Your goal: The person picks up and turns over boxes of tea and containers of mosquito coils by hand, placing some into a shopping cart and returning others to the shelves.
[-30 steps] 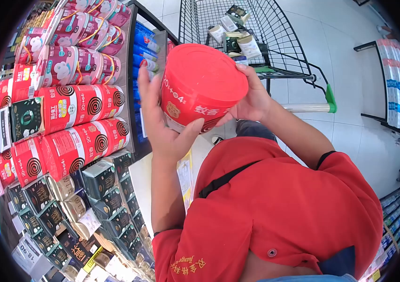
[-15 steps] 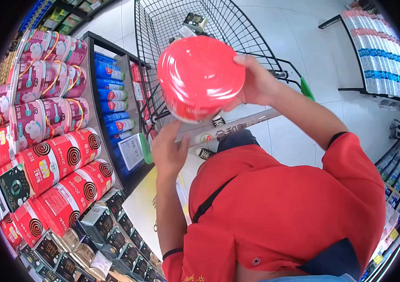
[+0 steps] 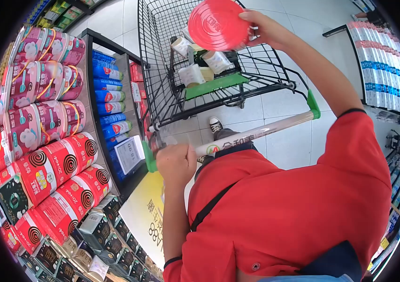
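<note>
A round red tub [image 3: 219,24] is at the top centre of the frame, its lid turned toward the camera (raised rings and characters sit on the lid's glossy face). The right hand [image 3: 269,31] holds it by the rim, thumb on the lid's edge, above the basket of the black wire shopping cart [image 3: 280,77]. Soft white packs [image 3: 216,61] and dark packs lie jumbled in that basket, behind a green flap [image 3: 217,86]. The cart's pale push handle [image 3: 265,130] slants up toward the right, green at both ends; the left hand [image 3: 176,162] closes round its left part.
</note>
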Available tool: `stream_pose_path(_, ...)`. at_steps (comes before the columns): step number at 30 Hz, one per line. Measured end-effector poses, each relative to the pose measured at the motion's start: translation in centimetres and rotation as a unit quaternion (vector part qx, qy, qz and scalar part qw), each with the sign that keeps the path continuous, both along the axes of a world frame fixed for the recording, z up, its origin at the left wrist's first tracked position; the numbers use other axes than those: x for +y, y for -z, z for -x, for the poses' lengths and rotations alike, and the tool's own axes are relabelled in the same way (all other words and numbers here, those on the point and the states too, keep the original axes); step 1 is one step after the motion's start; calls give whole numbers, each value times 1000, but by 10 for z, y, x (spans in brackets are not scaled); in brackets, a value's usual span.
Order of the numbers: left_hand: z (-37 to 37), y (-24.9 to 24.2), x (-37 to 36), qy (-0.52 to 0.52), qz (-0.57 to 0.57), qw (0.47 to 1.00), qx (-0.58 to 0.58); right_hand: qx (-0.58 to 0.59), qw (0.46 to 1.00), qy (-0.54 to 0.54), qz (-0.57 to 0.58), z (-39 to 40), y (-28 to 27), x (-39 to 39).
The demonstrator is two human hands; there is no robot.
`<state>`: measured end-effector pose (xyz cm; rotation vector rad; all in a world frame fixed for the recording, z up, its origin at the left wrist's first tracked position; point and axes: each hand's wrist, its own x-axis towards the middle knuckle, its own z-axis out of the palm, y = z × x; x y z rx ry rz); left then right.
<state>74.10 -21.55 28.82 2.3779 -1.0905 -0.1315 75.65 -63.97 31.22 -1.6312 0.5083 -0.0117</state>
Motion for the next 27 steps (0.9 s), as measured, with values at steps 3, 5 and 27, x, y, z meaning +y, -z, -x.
stream_pose_path(3, 1, -1, 2, 0, -30, 999, -27, 75, 992, 97, -22, -26, 69, -25)
stream_pose_path(5, 0, -1, 3, -9, -25, 999, -26, 111, 987, 108, -43, -31, 98, -26)
stream_pose_path(27, -9, -2, 20, -86, -7, 996, -28, 223, 933, -120, 255, -30, 311, -66)
